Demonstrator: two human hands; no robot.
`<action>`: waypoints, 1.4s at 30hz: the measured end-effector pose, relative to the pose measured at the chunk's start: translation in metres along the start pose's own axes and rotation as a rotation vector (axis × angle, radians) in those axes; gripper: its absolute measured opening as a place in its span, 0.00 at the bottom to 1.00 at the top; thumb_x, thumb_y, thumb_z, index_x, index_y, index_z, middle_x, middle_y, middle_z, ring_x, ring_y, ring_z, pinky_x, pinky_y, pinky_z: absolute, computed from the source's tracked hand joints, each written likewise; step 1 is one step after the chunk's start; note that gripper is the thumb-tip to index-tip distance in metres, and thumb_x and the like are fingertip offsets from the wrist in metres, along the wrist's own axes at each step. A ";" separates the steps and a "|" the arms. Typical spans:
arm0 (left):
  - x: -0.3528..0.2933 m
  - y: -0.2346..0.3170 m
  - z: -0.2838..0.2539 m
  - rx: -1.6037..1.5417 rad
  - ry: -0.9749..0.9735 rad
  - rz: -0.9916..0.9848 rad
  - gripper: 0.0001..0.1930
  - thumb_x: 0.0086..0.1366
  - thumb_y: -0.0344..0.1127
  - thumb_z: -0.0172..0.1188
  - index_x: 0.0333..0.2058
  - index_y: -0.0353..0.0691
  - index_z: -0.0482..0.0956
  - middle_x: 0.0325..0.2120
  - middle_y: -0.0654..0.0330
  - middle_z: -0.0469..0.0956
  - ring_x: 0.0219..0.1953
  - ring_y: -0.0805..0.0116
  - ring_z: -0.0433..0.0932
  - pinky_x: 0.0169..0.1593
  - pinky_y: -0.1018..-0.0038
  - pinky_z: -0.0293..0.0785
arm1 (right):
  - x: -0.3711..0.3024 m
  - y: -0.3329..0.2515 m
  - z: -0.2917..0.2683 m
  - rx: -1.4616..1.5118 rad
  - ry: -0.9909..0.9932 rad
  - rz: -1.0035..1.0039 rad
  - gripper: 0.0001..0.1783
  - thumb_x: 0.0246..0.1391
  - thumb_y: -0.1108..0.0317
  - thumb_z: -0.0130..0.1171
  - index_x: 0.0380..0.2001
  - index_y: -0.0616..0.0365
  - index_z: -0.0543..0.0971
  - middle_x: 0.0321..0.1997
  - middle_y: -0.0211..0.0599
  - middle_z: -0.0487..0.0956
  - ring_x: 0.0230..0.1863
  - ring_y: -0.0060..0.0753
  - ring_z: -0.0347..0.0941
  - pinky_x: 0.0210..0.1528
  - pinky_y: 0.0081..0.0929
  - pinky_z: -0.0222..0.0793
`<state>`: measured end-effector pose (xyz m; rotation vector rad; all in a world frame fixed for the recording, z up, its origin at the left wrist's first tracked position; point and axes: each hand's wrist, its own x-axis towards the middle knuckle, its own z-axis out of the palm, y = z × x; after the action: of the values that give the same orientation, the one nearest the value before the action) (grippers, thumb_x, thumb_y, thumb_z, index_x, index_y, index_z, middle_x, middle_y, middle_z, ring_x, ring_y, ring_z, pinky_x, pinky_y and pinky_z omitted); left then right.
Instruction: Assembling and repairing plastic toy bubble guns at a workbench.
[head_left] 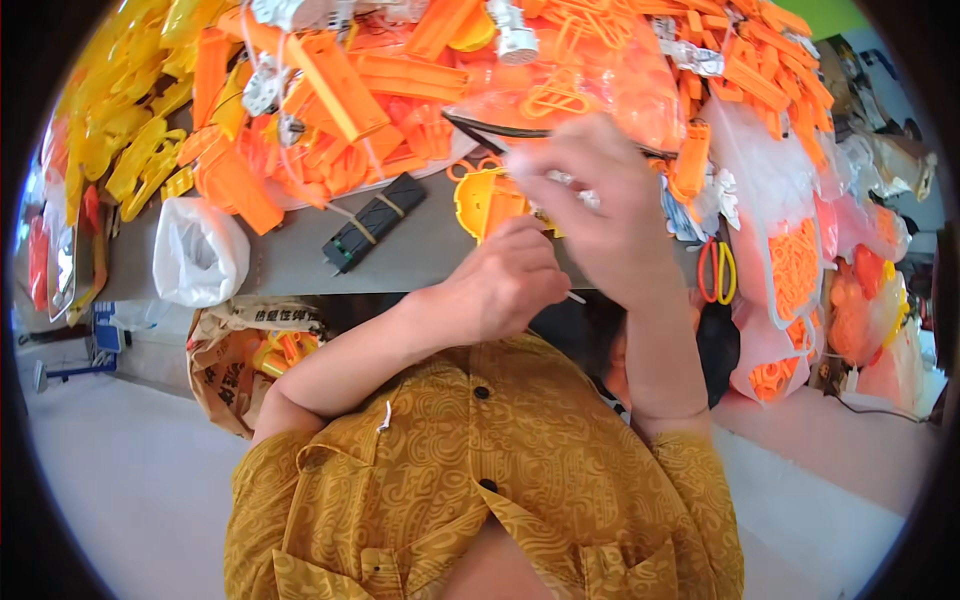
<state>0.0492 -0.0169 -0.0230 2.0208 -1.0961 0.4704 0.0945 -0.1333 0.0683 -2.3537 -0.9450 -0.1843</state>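
My left hand (505, 280) is closed at the table's front edge, its fingers curled. A thin white stick-like end (575, 297) pokes out beside its fingers; the rest is hidden. Just beyond its knuckles is a yellow plastic shell (485, 198), and I cannot tell whether the fingers touch it. Higher and to the right, my right hand (610, 215) is bent and smeared by motion. Small white pieces (588, 197) show at its curled fingers. Behind both hands lies a dark strip (480, 130), partly covered by the right hand.
Orange plastic parts (340, 90) pile across the back, with yellow parts (140, 165) at far left. A black block with a rubber band (375, 222) and a white bag-lined container (200, 252) stand left. Scissors with red and yellow handles (717, 270) hang right, near bagged orange pieces (793, 270).
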 end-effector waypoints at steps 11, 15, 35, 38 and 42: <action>0.036 0.005 -0.011 -0.462 0.218 -0.426 0.04 0.48 0.26 0.61 0.23 0.36 0.75 0.17 0.60 0.72 0.23 0.64 0.70 0.30 0.72 0.64 | -0.096 0.051 0.026 1.707 0.405 0.488 0.16 0.53 0.70 0.51 0.44 0.63 0.67 0.42 0.41 0.73 0.38 0.30 0.72 0.39 0.27 0.71; 0.038 0.003 -0.012 -0.440 0.199 -0.437 0.04 0.49 0.26 0.60 0.23 0.36 0.73 0.19 0.58 0.72 0.25 0.63 0.70 0.31 0.71 0.64 | -0.090 0.053 0.028 1.745 0.348 0.454 0.17 0.53 0.70 0.51 0.46 0.63 0.66 0.42 0.41 0.73 0.38 0.30 0.72 0.38 0.27 0.71; 0.029 0.005 -0.020 -0.509 0.117 -0.598 0.02 0.56 0.25 0.53 0.29 0.33 0.71 0.30 0.58 0.74 0.35 0.70 0.72 0.41 0.75 0.67 | -0.077 0.044 0.026 1.595 0.314 0.430 0.22 0.51 0.70 0.53 0.50 0.65 0.66 0.40 0.38 0.73 0.32 0.24 0.70 0.30 0.21 0.71; 0.029 0.003 -0.020 -0.527 0.120 -0.589 0.02 0.56 0.25 0.53 0.29 0.33 0.71 0.30 0.58 0.74 0.35 0.70 0.72 0.41 0.76 0.67 | -0.078 0.046 0.029 1.528 0.315 0.427 0.22 0.51 0.69 0.53 0.49 0.66 0.66 0.42 0.40 0.72 0.32 0.25 0.70 0.27 0.20 0.70; 0.026 0.000 -0.010 -0.514 0.248 -0.502 0.03 0.51 0.24 0.56 0.26 0.35 0.72 0.25 0.56 0.74 0.29 0.62 0.72 0.33 0.71 0.66 | -0.076 0.042 0.028 1.491 0.274 0.397 0.20 0.51 0.70 0.53 0.47 0.65 0.67 0.42 0.40 0.71 0.31 0.25 0.71 0.27 0.20 0.70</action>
<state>0.0639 -0.0229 -0.0004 1.6396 -0.4650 0.1472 0.0643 -0.1863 0.0001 -1.0149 -0.2177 0.2795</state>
